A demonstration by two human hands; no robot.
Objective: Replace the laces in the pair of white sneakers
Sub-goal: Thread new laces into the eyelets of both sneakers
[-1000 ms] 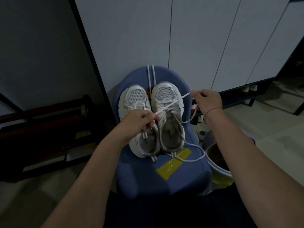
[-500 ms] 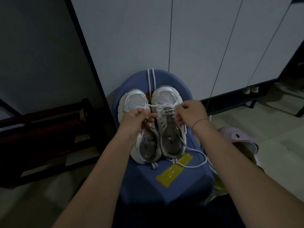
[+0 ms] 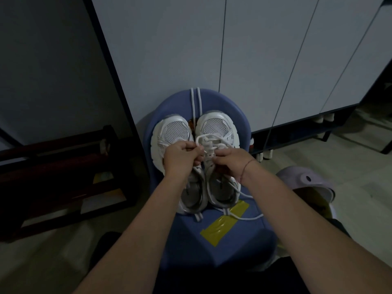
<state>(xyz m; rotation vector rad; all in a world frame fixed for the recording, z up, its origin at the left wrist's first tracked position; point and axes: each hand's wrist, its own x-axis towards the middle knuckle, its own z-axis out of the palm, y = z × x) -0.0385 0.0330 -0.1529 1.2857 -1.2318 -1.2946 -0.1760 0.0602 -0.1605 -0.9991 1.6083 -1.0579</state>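
Two white sneakers stand side by side, toes away from me, on a blue chair seat [image 3: 233, 242]. The left sneaker [image 3: 172, 132] is partly covered by my left hand [image 3: 180, 157], which pinches a white lace [image 3: 209, 137] at the right sneaker's eyelets. My right hand [image 3: 232, 163] rests over the tongue of the right sneaker [image 3: 217, 126], fingers curled around the lace's other side. A slack loop of lace trails onto the seat to the right [image 3: 248, 218]. A second white lace [image 3: 196, 100] hangs over the chair back between the toes.
A strip of yellow tape [image 3: 224, 223] is stuck on the seat. White cabinet doors [image 3: 254, 60] stand behind the chair. A dark wooden rack [image 3: 59, 177] sits on the left. At the right, a pale lilac lidded bin [image 3: 307, 183] is on the tiled floor.
My right hand came in from out at the right, where it held the lace stretched, to the right sneaker's tongue. Both hands now meet over the eyelets, and the lace lies looped there.
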